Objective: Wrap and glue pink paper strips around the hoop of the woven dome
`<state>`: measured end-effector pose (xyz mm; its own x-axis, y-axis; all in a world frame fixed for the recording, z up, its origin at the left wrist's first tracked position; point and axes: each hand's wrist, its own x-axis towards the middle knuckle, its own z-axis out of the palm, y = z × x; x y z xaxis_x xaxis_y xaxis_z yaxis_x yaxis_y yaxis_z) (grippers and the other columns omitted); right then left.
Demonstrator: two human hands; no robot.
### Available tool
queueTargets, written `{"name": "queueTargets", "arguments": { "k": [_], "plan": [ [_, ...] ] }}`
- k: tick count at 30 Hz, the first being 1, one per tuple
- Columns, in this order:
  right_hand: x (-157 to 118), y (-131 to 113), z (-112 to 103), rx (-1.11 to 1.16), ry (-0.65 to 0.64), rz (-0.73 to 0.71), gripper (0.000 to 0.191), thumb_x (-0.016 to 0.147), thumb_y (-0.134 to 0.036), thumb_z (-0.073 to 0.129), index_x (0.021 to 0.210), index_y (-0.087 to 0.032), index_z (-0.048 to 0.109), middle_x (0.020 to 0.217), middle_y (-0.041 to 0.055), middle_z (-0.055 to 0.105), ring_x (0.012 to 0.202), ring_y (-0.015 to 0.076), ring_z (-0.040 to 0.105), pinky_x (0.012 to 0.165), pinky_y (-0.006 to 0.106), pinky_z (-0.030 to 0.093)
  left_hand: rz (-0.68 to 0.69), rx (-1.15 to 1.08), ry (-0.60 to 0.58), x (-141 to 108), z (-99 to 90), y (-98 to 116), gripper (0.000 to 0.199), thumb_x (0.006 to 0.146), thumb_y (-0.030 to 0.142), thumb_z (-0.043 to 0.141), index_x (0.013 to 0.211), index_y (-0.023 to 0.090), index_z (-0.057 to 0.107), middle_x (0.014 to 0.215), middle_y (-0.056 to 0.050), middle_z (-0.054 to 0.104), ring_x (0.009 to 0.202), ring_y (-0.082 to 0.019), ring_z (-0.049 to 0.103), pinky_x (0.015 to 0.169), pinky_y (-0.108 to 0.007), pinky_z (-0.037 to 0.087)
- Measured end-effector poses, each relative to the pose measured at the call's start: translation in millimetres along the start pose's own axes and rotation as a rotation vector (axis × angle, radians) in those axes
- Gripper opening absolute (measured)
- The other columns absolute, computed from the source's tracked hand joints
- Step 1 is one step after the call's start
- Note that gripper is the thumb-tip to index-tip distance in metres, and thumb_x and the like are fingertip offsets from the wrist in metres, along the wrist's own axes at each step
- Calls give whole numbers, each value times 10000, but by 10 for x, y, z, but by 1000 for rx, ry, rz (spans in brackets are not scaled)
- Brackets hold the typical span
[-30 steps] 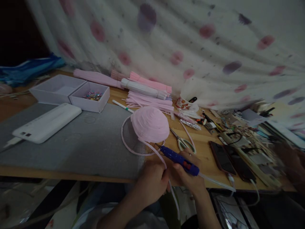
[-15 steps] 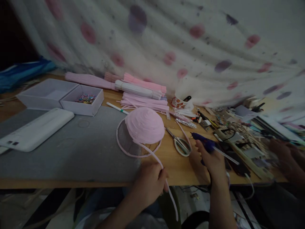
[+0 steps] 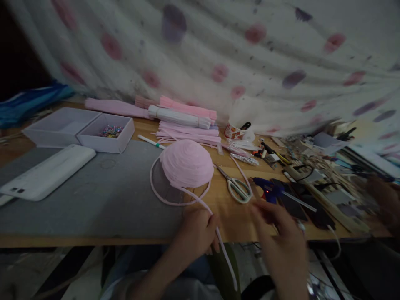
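My left hand point(image 3: 198, 231) is closed on a long pink pipe cleaner point(image 3: 225, 254), whose loose end hangs below the table edge. The other end runs up to a pink dome point(image 3: 187, 163) of wound coils. A thin pink-wrapped wire ring point(image 3: 155, 192) lies around the dome's base, partly on the grey mat. My right hand point(image 3: 279, 239), somewhat blurred, is empty with its fingers apart, just in front of a blue hot glue gun point(image 3: 271, 191). The gun has a red light lit and a clear glue stick point(image 3: 300, 201) in its back. Scissors point(image 3: 238, 189) lie between dome and gun.
Bundles of pink and white pipe cleaners point(image 3: 179, 116) lie at the back. Left are a white box point(image 3: 120, 139) of colourful small pieces and a white power bank-like block point(image 3: 50, 173). Phones point(image 3: 289, 200) and clutter fill the right, where another person's hand point(image 3: 383, 200) shows.
My right hand has let go of the glue gun, which now rests on the table, and has drawn back toward me. My left hand still holds the pipe cleaner.
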<state>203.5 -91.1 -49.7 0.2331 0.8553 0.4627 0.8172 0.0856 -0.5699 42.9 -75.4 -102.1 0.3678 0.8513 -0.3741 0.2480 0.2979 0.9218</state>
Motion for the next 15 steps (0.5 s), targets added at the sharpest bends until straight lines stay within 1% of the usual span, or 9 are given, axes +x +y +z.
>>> {"name": "queueTargets", "arguments": {
  "k": [3,4,6,8,9,10,12,14,15],
  "plan": [
    [-91,-336,324,241,-370,-121,246,863,-417,598,957,-211,695,916,69,708,837,224,646,759,341,493,29,-10,-20,-1,-45,39,324,903,277,366,800,125,633,471,11,554,359,-121,514,362,-214,416],
    [-86,-392,420,290,-445,-121,227,877,-391,591,973,-212,693,946,69,712,871,222,651,783,341,491,47,-19,-25,-4,-59,42,292,895,254,378,868,128,640,485,19,561,375,-123,533,374,-212,432],
    [-49,-401,521,344,-498,-109,219,889,-389,581,947,-209,693,927,63,715,869,219,653,783,335,486,67,-28,-36,-4,-74,29,277,899,244,379,917,136,633,500,25,573,384,-118,543,383,-207,445],
    [6,-269,484,290,-376,-42,285,873,-469,577,815,-205,668,786,44,683,750,210,626,698,320,473,53,-20,-48,9,-70,4,321,922,275,354,804,130,615,483,12,569,356,-109,515,359,-200,422],
    [40,-156,426,214,-246,21,342,852,-528,572,744,-209,630,706,32,639,674,205,590,643,316,456,35,-13,-53,19,-63,-8,351,930,282,340,737,133,593,471,5,566,339,-104,497,344,-198,406],
    [78,-17,354,106,-58,109,396,814,-595,576,702,-216,584,651,22,586,615,202,546,600,320,435,14,-6,-60,30,-54,-17,366,932,277,332,688,141,568,460,2,561,326,-101,483,331,-196,392],
    [173,301,213,-140,273,277,481,730,-671,599,828,-201,569,751,70,589,682,253,550,636,375,444,-12,0,-66,43,-40,-24,362,930,259,332,649,155,533,446,10,552,312,-96,469,316,-190,369],
    [292,613,123,-305,376,337,677,662,-713,615,987,-120,586,942,209,616,891,372,576,750,479,455,-18,9,-64,40,-37,-18,347,931,252,340,644,165,516,445,23,545,313,-91,463,316,-182,356],
    [358,747,105,-342,315,321,728,659,-720,600,1026,-91,595,992,255,618,963,414,569,789,520,446,-16,15,-61,33,-40,-13,346,934,256,343,642,169,507,446,27,544,317,-88,460,319,-180,351]
  ]
}}
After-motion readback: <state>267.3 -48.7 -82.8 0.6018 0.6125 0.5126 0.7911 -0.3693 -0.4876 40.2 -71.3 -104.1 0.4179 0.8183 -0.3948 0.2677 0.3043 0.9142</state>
